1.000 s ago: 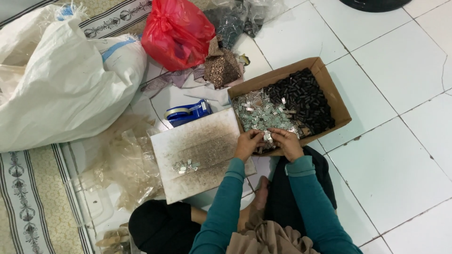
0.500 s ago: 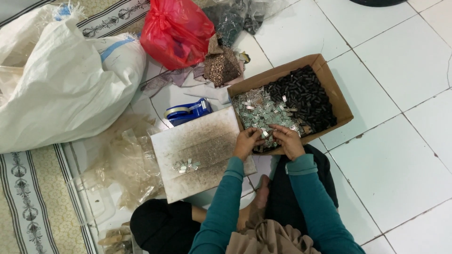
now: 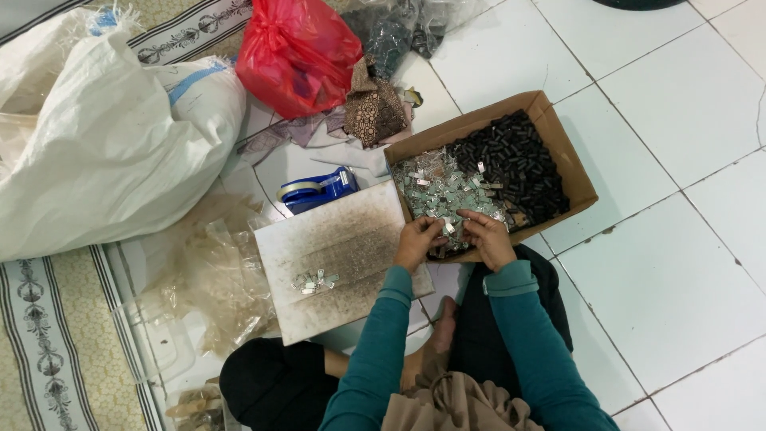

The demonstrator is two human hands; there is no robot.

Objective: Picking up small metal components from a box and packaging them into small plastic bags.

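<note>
An open cardboard box [image 3: 570, 156] sits on the white tiled floor, holding a heap of small silver metal pieces [image 3: 435, 187] on its left and small black pieces [image 3: 515, 164] on its right. My left hand [image 3: 417, 242] and my right hand [image 3: 487, 238] meet at the box's near edge, fingers pinched together on a small silver piece [image 3: 449, 227] between them. To the left lies a stained white board [image 3: 335, 255] with a little cluster of silver pieces [image 3: 313, 280] on it.
A blue tape dispenser [image 3: 317, 190] lies behind the board. A big white sack [image 3: 104, 144], a red plastic bag [image 3: 295, 52], patterned cloth [image 3: 373, 108] and clear plastic bags [image 3: 219, 271] surround it. A patterned mat [image 3: 48, 335] lies at left.
Both hands stay at the box's near edge with only small finger movements; the view has shifted slightly.
</note>
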